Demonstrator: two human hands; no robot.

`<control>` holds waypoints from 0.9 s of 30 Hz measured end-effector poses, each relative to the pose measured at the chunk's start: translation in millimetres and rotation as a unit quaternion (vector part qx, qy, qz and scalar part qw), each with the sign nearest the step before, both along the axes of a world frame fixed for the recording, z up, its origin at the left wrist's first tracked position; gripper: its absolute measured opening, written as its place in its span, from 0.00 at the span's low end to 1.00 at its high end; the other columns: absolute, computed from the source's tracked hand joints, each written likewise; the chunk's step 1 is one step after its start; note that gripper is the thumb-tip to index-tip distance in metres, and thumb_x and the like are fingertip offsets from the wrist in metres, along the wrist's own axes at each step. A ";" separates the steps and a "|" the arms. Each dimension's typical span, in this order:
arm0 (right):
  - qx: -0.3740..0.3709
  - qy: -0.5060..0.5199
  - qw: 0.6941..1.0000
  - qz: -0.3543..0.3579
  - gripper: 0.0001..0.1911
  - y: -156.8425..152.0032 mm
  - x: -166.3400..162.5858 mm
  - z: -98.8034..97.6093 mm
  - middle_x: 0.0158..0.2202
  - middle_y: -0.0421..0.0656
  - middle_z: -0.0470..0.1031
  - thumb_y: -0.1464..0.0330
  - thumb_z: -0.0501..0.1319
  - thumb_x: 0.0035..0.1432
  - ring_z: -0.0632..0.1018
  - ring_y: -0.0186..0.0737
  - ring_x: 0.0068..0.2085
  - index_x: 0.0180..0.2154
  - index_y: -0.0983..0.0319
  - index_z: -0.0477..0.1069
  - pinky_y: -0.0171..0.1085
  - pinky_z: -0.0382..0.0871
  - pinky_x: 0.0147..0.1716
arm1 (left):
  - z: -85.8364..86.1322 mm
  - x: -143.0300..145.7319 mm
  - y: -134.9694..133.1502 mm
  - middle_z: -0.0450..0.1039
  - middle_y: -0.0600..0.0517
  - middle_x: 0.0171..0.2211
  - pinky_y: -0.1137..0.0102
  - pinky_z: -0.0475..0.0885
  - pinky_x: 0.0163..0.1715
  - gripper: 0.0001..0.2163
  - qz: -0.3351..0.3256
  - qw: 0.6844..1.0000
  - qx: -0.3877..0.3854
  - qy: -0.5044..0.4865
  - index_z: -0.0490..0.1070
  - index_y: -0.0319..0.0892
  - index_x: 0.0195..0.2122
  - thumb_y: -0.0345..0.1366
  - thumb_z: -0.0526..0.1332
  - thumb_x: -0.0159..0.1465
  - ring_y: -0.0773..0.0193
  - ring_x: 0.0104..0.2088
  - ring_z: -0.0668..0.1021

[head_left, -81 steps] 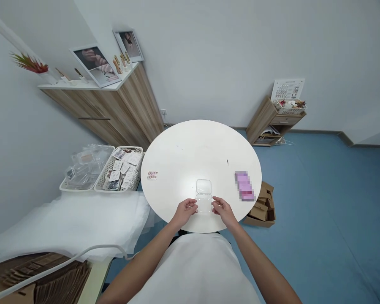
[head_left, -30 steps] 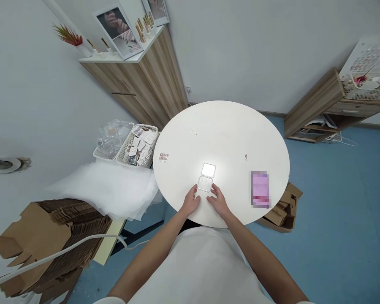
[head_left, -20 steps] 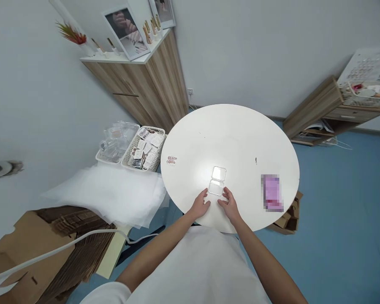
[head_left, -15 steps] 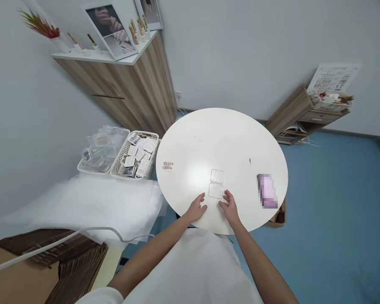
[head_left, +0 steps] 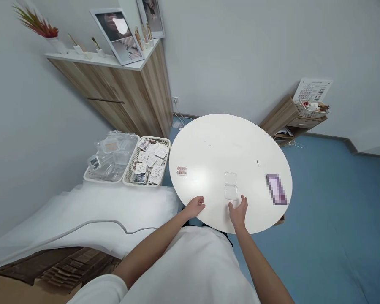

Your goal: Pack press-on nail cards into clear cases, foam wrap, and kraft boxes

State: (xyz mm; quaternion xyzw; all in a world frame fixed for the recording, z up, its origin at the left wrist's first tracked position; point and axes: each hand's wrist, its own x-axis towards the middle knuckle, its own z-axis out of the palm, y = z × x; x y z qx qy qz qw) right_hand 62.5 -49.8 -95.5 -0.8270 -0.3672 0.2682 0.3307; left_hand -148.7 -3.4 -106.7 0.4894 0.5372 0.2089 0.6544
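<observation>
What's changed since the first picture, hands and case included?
The open clear plastic case has moved farther from the near edge of the table. The left hand has let go and drawn off leftward; the right hand is now by the case's near right corner, contact unclear. The nail set and pixelated purple item stayed put.

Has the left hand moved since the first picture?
Yes: the left hand has moved leftward over the white table, now apart from the clear case.
</observation>
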 end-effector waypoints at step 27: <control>-0.066 -0.013 0.879 0.472 0.31 167.7 -119.9 -6.2 0.48 0.47 0.62 0.68 0.57 0.48 0.67 0.43 0.47 0.55 0.60 0.52 0.39 0.62 0.45 | 28.5 -85.8 101.3 0.66 0.46 0.43 0.66 0.65 0.42 0.31 0.037 0.913 0.151 0.378 0.50 0.39 0.58 0.28 0.59 0.52 0.64 0.35 0.72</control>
